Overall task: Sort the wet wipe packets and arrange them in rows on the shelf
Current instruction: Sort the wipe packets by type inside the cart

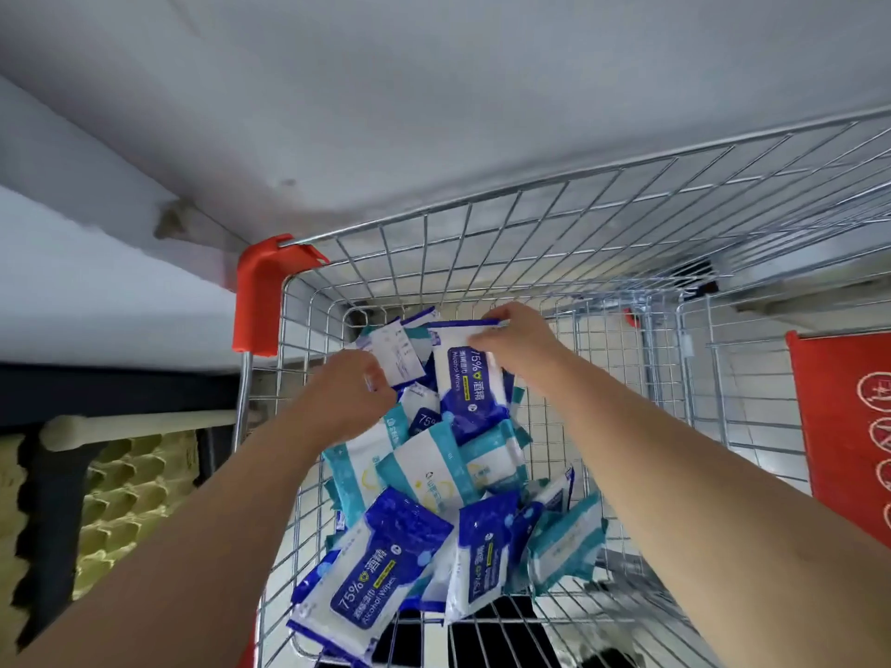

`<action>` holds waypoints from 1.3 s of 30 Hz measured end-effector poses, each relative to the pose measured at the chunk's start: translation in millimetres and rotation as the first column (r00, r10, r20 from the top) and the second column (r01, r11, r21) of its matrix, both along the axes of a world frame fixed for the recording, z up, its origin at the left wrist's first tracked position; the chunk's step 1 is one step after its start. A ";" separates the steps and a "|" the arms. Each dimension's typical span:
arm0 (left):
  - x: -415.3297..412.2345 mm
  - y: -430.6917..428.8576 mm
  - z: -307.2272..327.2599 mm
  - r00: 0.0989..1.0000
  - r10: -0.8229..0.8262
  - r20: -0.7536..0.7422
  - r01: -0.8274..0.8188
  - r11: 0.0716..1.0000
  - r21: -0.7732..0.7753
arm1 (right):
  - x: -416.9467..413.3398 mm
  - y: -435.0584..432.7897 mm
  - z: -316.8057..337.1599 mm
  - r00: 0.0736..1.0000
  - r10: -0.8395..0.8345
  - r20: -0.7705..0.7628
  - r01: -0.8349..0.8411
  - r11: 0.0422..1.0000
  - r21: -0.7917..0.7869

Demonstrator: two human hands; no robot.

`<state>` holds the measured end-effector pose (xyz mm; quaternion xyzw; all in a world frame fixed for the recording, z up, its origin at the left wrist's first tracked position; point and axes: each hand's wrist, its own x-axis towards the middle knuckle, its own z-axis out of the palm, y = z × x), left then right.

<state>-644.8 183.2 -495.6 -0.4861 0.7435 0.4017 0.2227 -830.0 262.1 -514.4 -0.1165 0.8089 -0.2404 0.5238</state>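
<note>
A wire shopping cart holds a heap of wet wipe packets. Several are dark blue and white "75% alcohol wipes" packets; others are teal and white packets. My right hand grips the top edge of one blue packet, lifted upright at the far end of the heap. My left hand closes on a white packet with its printed back showing, at the left of the heap. No shelf rows with packets are in view.
The cart has a red plastic corner guard at its left and a red child-seat flap at the right. A pale shelf board runs along the left, with dark and yellow ribbed foam below it. A grey wall lies beyond.
</note>
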 end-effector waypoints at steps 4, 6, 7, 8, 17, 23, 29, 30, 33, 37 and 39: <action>-8.8 2.7 -12.4 0.990 0.139 -0.012 -0.139 0.990 -0.012 | 2.7 -2.3 -4.3 0.996 0.041 0.078 -0.043 0.998 0.034; -14.1 -1.2 -18.2 0.968 0.249 -0.004 -0.249 0.966 -0.064 | 1.3 -1.8 -7.3 0.994 0.016 0.105 -0.020 0.999 0.037; -16.2 -3.5 -21.2 0.946 0.325 0.004 -0.324 0.943 -0.078 | 0.2 -1.0 -8.3 0.993 -0.008 0.119 0.004 0.999 0.033; -18.0 -4.9 -23.5 0.918 0.396 0.008 -0.394 0.915 -0.088 | -1.4 0.8 -9.3 0.991 -0.029 0.131 0.026 0.999 0.024; -39.2 4.9 -4.3 0.730 0.667 -0.147 -0.638 0.743 0.202 | -39.5 43.4 -5.2 0.991 -0.087 0.099 0.093 0.994 -0.062; -77.4 49.2 0.4 0.743 0.613 -0.270 -0.496 0.774 0.393 | -93.7 105.2 3.7 0.985 -0.171 -0.010 0.170 0.983 -0.064; -139.9 92.7 -18.3 0.866 0.304 -0.397 -0.305 0.950 0.062 | -137.1 162.7 -12.9 0.892 -0.448 -0.055 0.435 0.886 -0.163; -149.9 98.7 -21.9 0.872 0.276 -0.405 -0.296 0.955 0.013 | -143.3 169.1 -18.2 0.871 -0.487 -0.054 0.473 0.864 -0.174; -175.8 113.2 -34.7 0.862 0.276 -0.426 -0.335 0.940 -0.069 | -158.1 181.0 -30.3 0.806 -0.592 0.017 0.581 0.784 -0.217; -203.6 126.7 -68.9 0.833 0.276 -0.480 -0.312 0.950 0.005 | -165.9 186.1 -50.0 0.775 -0.607 0.175 0.631 0.734 -0.249; -211.6 132.7 -90.2 0.890 0.129 -0.438 -0.149 0.989 -0.011 | -164.3 187.6 -59.0 0.807 -0.551 0.214 0.589 0.779 -0.216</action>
